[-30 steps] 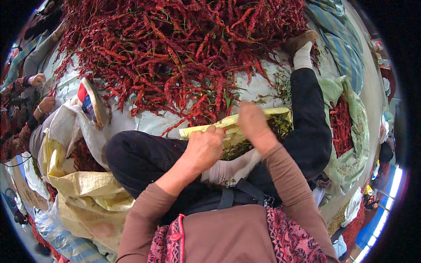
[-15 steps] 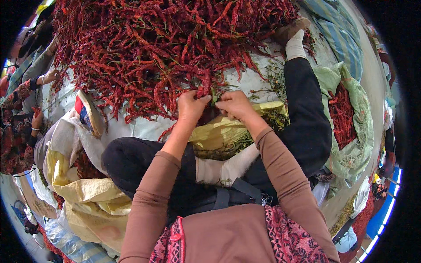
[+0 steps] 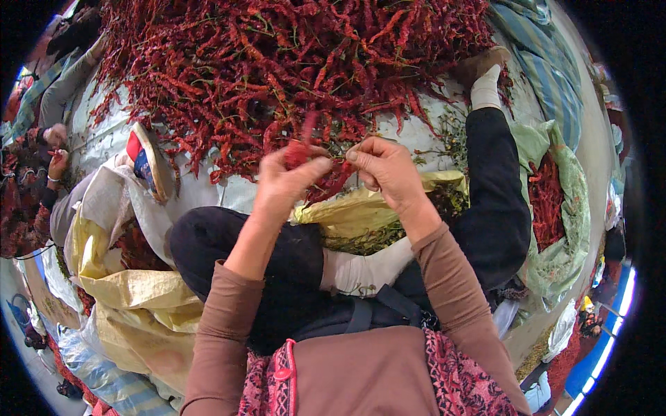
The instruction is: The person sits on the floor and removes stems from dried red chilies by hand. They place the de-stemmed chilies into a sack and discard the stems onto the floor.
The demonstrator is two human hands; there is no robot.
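Observation:
A big heap of dried red chillies [image 3: 291, 69] lies on white sheeting ahead of me. My left hand [image 3: 288, 182] is raised in front of the heap, shut on a red chilli [image 3: 300, 149]. My right hand [image 3: 385, 166] is close beside it, its fingertips pinching the stalk end of chillies [image 3: 338, 179] that hang between both hands. Under my hands a yellow sack [image 3: 361, 211] lies open on my lap, holding green stalks.
A yellow and white sack [image 3: 132, 291] stands at my left. A green sack with red chillies [image 3: 551, 208] is at the right. A shoe [image 3: 149, 159] rests left of the heap. Another person's hands [image 3: 55, 149] work at the far left edge.
Both hands have lifted back from the heap toward me with chillies in them; a second ago they were down over the yellow sack.

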